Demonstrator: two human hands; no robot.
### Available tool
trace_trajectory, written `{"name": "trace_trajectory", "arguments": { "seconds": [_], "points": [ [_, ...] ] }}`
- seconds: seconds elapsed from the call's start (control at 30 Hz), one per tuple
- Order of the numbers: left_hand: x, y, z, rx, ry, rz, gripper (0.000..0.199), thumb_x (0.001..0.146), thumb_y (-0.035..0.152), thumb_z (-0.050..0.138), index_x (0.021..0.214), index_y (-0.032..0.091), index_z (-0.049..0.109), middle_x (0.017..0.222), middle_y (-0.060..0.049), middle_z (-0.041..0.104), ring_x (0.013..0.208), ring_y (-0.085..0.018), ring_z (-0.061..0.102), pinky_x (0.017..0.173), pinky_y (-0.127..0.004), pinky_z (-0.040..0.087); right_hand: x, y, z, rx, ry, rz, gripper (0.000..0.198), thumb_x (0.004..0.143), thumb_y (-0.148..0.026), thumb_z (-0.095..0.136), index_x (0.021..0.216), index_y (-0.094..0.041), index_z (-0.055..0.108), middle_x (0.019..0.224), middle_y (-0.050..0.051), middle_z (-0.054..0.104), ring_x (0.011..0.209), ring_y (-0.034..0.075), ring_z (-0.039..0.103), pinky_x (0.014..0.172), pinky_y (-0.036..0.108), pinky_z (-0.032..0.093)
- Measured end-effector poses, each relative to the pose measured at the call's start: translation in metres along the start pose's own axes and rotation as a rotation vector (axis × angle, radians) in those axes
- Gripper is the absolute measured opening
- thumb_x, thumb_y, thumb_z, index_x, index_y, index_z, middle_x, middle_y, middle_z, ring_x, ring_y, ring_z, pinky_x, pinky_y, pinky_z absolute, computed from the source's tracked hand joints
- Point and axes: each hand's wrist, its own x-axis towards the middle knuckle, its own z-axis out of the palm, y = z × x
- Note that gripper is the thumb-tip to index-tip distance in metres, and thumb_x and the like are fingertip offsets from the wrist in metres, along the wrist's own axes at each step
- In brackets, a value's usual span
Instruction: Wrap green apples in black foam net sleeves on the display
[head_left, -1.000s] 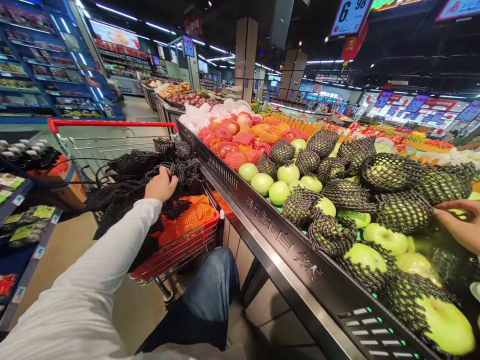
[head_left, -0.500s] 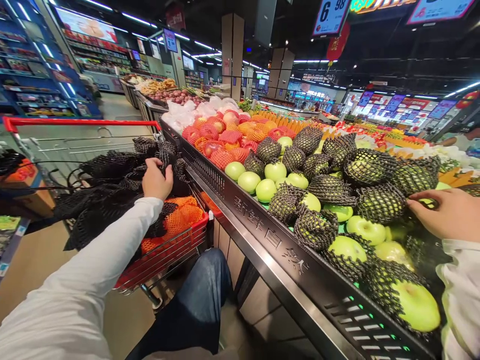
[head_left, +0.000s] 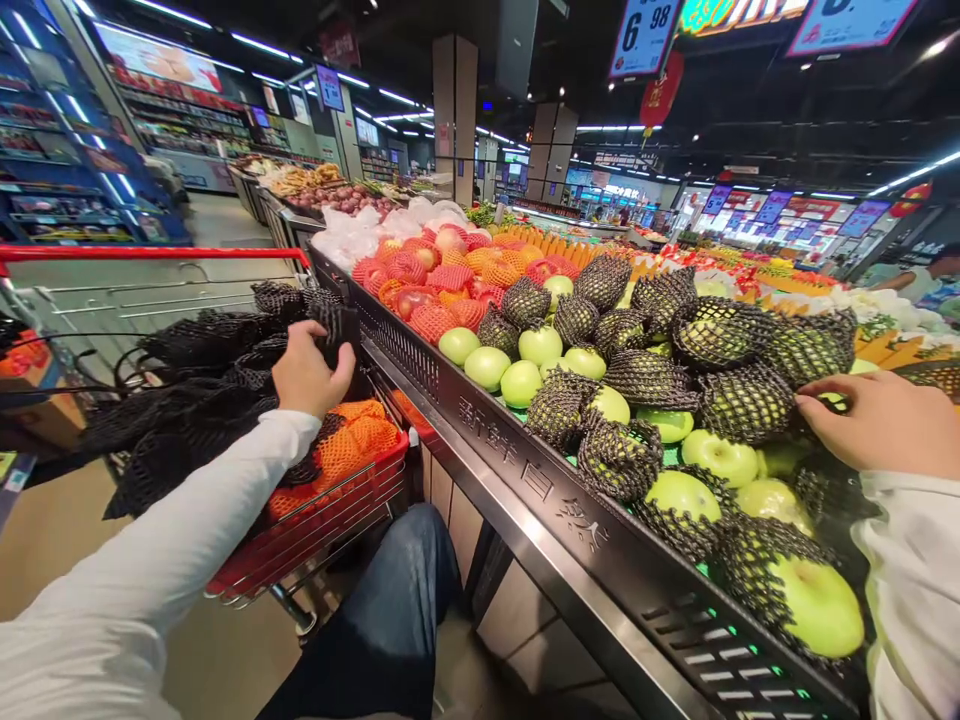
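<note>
My left hand (head_left: 311, 370) is over the shopping cart, its fingers curled round a black foam fruit net (head_left: 341, 332), thumb apart on the near side. Beneath it, a heap of black foam nets (head_left: 202, 390) fills the cart's top, with orange foam nets (head_left: 349, 440) near the red rim. At the far right of the fruit stand, my right hand (head_left: 877, 420) pinches at the edge of a netted green apple (head_left: 746, 402); its fingertips touch the net. Around it lie more green apples, some in black nets, others bare, such as the large half-covered apple (head_left: 817, 605) in front.
The stand's black slotted front rail (head_left: 517, 460) runs diagonally between cart and fruit. Fruit in red and orange nets (head_left: 435, 280) lies further along it. The red-handled cart (head_left: 157, 254) stands close on the left, and my knee (head_left: 409, 580) is below the rail.
The view has shifted slightly, so the stand appears further left. My left hand's thumb is further from its fingers, and the black net stands more upright there. My right hand stays at the same apple.
</note>
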Motion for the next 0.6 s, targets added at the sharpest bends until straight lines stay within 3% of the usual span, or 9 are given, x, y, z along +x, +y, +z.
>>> {"name": "trace_trajectory", "arguments": {
  "seconds": [0.07,0.1,0.17,0.23,0.3,0.37,0.43,0.5,0.6],
  "points": [
    [0.023,0.024,0.011,-0.255,0.200,0.093,0.040,0.069,0.029,0.057,0.104,0.021,0.041,0.099,-0.004,0.049,0.085,-0.018,0.049,0.076,-0.031,0.039,-0.008,-0.011,-0.009,-0.051,-0.022,0.071,0.044,0.094,-0.050,0.044,0.108,-0.023,0.075,0.117,0.015,0.068,0.100,0.036,0.062,0.072,0.042,0.047],
    [0.030,0.043,0.018,-0.393,0.240,0.162,0.041,0.065,0.026,0.055,0.104,0.021,0.042,0.099,-0.004,0.049,0.087,-0.018,0.050,0.081,-0.033,0.043,-0.012,-0.018,-0.015,-0.081,0.011,0.103,0.041,0.095,-0.049,0.047,0.110,-0.022,0.074,0.117,0.014,0.069,0.101,0.036,0.062,0.069,0.042,0.046],
    [0.037,0.092,0.032,-0.599,0.170,0.290,0.043,0.066,0.022,0.053,0.108,0.019,0.044,0.101,-0.005,0.052,0.090,-0.018,0.052,0.085,-0.035,0.046,-0.021,-0.036,-0.026,-0.106,0.202,0.080,0.035,0.094,-0.043,0.054,0.107,-0.019,0.075,0.111,0.014,0.071,0.101,0.037,0.063,0.067,0.042,0.045],
    [0.036,0.157,0.043,-0.715,0.085,0.417,0.041,0.074,0.019,0.051,0.114,0.018,0.043,0.106,-0.007,0.053,0.095,-0.019,0.055,0.085,-0.034,0.048,-0.028,-0.053,-0.035,-0.034,0.488,-0.067,0.030,0.094,-0.035,0.056,0.107,-0.014,0.074,0.107,0.014,0.072,0.099,0.035,0.064,0.070,0.043,0.047],
    [0.030,0.232,0.049,-0.823,0.115,0.599,0.037,0.082,0.019,0.050,0.118,0.018,0.042,0.110,-0.008,0.055,0.102,-0.019,0.056,0.090,-0.034,0.049,-0.032,-0.068,-0.038,0.126,0.757,-0.283,0.033,0.095,-0.032,0.058,0.117,-0.011,0.070,0.113,0.015,0.072,0.103,0.033,0.065,0.081,0.042,0.052],
    [0.023,0.307,0.050,-0.963,0.149,0.783,0.035,0.085,0.015,0.049,0.119,0.019,0.042,0.112,-0.009,0.057,0.107,-0.019,0.057,0.094,-0.034,0.049,-0.034,-0.078,-0.037,0.265,0.913,-0.470,0.046,0.094,-0.030,0.062,0.135,-0.010,0.059,0.126,0.018,0.067,0.113,0.032,0.064,0.095,0.041,0.053],
    [0.016,0.372,0.048,-0.989,0.041,0.974,0.035,0.086,0.012,0.048,0.120,0.018,0.045,0.114,-0.010,0.059,0.108,-0.020,0.059,0.093,-0.033,0.051,-0.034,-0.081,-0.033,0.350,0.967,-0.548,0.061,0.091,-0.027,0.066,0.147,-0.014,0.047,0.133,0.019,0.062,0.120,0.032,0.062,0.102,0.043,0.052],
    [0.010,0.417,0.046,-0.921,-0.113,1.086,0.034,0.089,0.011,0.044,0.122,0.018,0.049,0.116,-0.011,0.059,0.107,-0.021,0.061,0.083,-0.032,0.052,-0.033,-0.080,-0.029,0.419,0.989,-0.486,0.067,0.090,-0.023,0.067,0.152,-0.016,0.042,0.133,0.021,0.060,0.123,0.033,0.060,0.101,0.047,0.053],
    [0.006,0.439,0.054,-1.002,-0.298,1.190,0.031,0.094,0.014,0.043,0.123,0.019,0.052,0.119,-0.010,0.060,0.108,-0.021,0.061,0.084,-0.031,0.053,-0.030,-0.074,-0.025,0.490,0.999,-0.309,0.070,0.088,-0.023,0.070,0.152,-0.012,0.041,0.139,0.028,0.051,0.131,0.039,0.052,0.095,0.052,0.056]
  ]
}}
